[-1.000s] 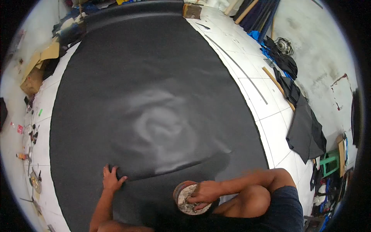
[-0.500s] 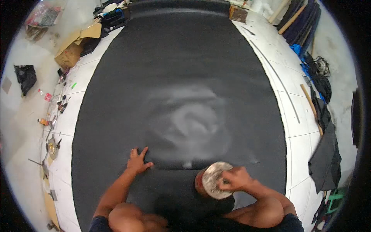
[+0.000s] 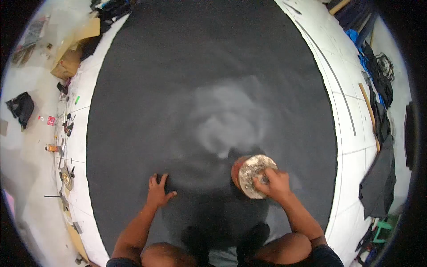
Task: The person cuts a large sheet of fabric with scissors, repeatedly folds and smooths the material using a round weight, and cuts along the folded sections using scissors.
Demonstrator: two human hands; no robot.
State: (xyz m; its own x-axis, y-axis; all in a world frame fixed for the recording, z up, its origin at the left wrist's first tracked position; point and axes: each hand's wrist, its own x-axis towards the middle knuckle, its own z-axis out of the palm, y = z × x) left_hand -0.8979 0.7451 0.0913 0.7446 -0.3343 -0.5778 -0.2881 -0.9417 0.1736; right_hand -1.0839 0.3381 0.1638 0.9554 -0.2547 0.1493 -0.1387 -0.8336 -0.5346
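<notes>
A wide black sheet of material (image 3: pixel 133 111) is spread over the floor beneath both hands. My left hand (image 3: pixel 158 192) lies flat on it at the lower left, fingers apart and holding nothing. To the right, my right hand (image 3: pixel 275 183) is closed at the top of a round tin can (image 3: pixel 250 171), which has a blotchy whitish top and a reddish side. The can is tilted, with its top facing me. What exactly the fingers grip on it is partly hidden, and whether its base touches the sheet I cannot tell.
White floor tiles (image 3: pixel 344 115) show along both sides of the sheet. A long thin strip (image 3: pixel 331 73) and a wooden stick (image 3: pixel 369 113) lie at right, near dark cloth (image 3: pixel 378 178) and a green stool (image 3: pixel 383 229). A cardboard box (image 3: pixel 69 62) and small tools line the left.
My right hand has moved the can forward and slightly right over the sheet. My left hand stays nearly in place. The camera view has tipped down, cutting off the sheet's far roll.
</notes>
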